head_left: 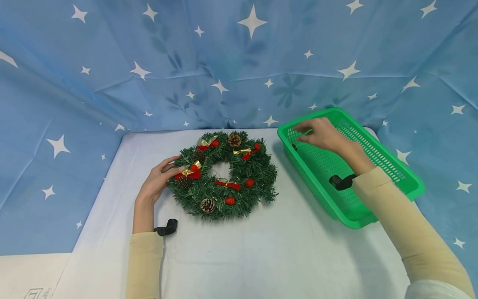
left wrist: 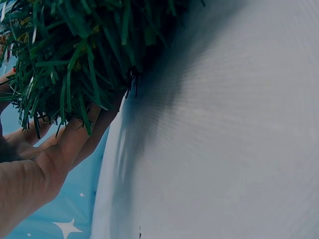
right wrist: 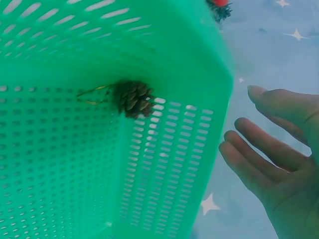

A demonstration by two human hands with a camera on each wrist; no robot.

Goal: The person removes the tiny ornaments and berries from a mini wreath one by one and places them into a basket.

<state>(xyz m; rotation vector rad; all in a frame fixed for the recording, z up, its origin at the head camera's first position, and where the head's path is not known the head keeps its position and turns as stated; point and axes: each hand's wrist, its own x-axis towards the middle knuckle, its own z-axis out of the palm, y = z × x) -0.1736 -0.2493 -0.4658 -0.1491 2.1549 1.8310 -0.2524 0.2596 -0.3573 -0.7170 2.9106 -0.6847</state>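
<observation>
A green artificial wreath [head_left: 220, 176], dressed with pinecones, red berries and red-and-gold bows, lies on the white table. My left hand [head_left: 158, 180] holds its left edge, thumb on top beside a bow. In the left wrist view, the fingers [left wrist: 75, 142] reach in under the green needles [left wrist: 84, 64]. Over the far left part of a green plastic basket [head_left: 317, 189] hovers my right hand [head_left: 317, 132]. Its fingers are loosely bent with nothing between them. One pinecone [right wrist: 133, 98] with a thin gold loop sits in the basket's corner, apart from the right hand.
The slotted basket stands at an angle on the table's right side, its rim raised well above the tabletop [head_left: 239, 257]. A blue curtain [head_left: 224, 62] with white stars hangs behind and along both sides. The wreath lies left of the basket.
</observation>
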